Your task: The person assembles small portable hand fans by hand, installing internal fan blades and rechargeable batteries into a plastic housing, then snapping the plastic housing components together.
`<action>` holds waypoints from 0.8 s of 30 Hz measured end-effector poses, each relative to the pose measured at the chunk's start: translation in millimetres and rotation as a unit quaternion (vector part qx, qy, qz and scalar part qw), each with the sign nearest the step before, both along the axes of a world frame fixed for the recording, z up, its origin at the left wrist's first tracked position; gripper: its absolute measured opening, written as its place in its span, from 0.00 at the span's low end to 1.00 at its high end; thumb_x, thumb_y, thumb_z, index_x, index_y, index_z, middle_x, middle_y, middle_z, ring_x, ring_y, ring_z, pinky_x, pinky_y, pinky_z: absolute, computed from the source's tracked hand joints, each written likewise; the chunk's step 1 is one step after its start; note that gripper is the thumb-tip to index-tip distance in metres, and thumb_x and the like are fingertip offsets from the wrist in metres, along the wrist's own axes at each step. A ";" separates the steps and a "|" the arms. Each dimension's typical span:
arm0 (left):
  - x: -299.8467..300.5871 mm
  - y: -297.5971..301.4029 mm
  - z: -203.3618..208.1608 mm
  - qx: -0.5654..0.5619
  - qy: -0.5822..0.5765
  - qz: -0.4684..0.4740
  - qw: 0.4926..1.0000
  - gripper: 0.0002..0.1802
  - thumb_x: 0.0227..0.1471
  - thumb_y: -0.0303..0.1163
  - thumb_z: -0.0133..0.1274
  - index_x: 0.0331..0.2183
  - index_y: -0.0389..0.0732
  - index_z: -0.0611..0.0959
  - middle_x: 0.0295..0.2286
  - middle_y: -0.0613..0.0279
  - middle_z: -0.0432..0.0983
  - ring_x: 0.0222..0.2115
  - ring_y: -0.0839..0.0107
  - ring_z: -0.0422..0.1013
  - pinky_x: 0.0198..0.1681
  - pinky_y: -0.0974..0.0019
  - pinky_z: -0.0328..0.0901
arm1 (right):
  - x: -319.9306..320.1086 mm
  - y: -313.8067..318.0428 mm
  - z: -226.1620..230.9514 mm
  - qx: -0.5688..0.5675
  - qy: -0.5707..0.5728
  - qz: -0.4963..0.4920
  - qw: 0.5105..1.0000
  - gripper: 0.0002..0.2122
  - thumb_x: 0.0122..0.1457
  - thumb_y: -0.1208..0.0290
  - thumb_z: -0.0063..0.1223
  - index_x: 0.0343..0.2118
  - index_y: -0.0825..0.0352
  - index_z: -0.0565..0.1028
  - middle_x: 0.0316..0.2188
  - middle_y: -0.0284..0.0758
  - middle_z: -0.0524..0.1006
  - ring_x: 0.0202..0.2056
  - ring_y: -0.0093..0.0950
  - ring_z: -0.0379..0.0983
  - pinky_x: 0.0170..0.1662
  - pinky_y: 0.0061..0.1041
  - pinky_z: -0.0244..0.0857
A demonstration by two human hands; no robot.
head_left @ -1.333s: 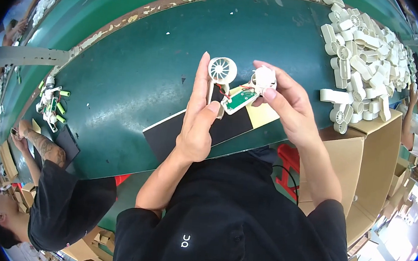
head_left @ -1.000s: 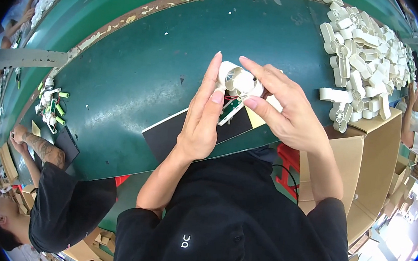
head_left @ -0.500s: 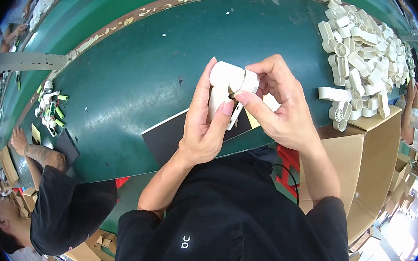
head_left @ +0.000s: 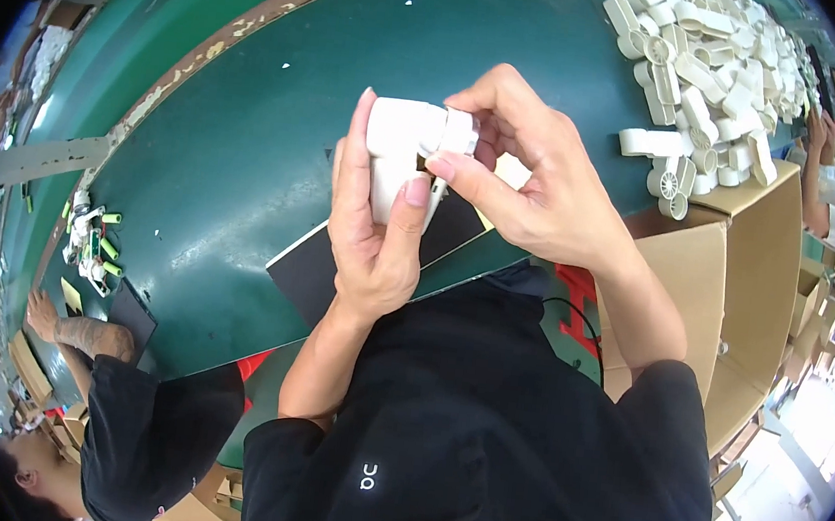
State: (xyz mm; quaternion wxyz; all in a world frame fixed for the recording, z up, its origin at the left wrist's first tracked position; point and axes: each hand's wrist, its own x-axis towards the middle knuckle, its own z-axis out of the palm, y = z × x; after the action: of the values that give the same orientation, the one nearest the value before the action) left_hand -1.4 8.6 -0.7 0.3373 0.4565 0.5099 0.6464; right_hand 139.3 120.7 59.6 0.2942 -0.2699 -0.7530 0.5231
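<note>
- left hand (head_left: 371, 246): upright, palm turned inward, in a gripping pose; its fingers (head_left: 355, 159) are long and nearly straight, pointing up.
- left thumb (head_left: 405, 221): raised opposite those fingers, nail toward the camera.
- left forearm (head_left: 323, 360): bare, rising steeply from the lower edge, in near line with the hand.
- right hand (head_left: 540, 187): in a pinch, reaching in from the right; the index finger (head_left: 500, 86) arches high, its tip bent leftward, other fingers curled beneath.
- right thumb (head_left: 470, 182): stretched up and left, its tip near the left thumb's, apart from it.
- right forearm (head_left: 634, 307): bare, slanting up and left.
</note>
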 end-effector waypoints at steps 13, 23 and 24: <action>-2.3 0.5 12.8 -0.051 -0.023 -0.068 0.996 0.36 0.68 0.29 0.45 0.71 0.34 0.52 0.49 0.56 0.73 0.36 0.73 0.74 0.39 0.69 0.72 | 2.1 6.3 -11.4 0.019 0.000 0.029 0.999 0.12 0.64 0.68 0.61 0.39 0.68 0.69 0.26 0.38 0.76 0.28 0.31 0.75 0.30 0.30 0.67; -0.7 -1.0 12.5 -0.063 -0.181 -0.157 0.969 0.36 0.67 0.26 0.47 0.70 0.33 0.54 0.49 0.56 0.73 0.33 0.77 0.72 0.33 0.72 0.71 | -3.3 3.8 -7.7 0.016 -0.037 -0.041 0.998 0.14 0.65 0.63 0.60 0.45 0.68 0.73 0.28 0.37 0.76 0.30 0.31 0.74 0.34 0.32 0.68; 4.1 -2.7 15.7 -0.074 -0.180 -0.168 0.966 0.36 0.67 0.26 0.47 0.70 0.34 0.54 0.49 0.56 0.73 0.33 0.77 0.72 0.33 0.72 0.71 | -9.8 10.9 -12.3 0.098 0.016 -0.042 0.994 0.13 0.65 0.63 0.59 0.41 0.69 0.76 0.27 0.36 0.76 0.30 0.32 0.72 0.34 0.32 0.68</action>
State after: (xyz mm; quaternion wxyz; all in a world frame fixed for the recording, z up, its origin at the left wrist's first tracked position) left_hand 2.7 5.9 15.1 0.5603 0.3856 0.4025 0.6127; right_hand 129.6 131.6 47.3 0.3528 -0.2628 -0.7838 0.4383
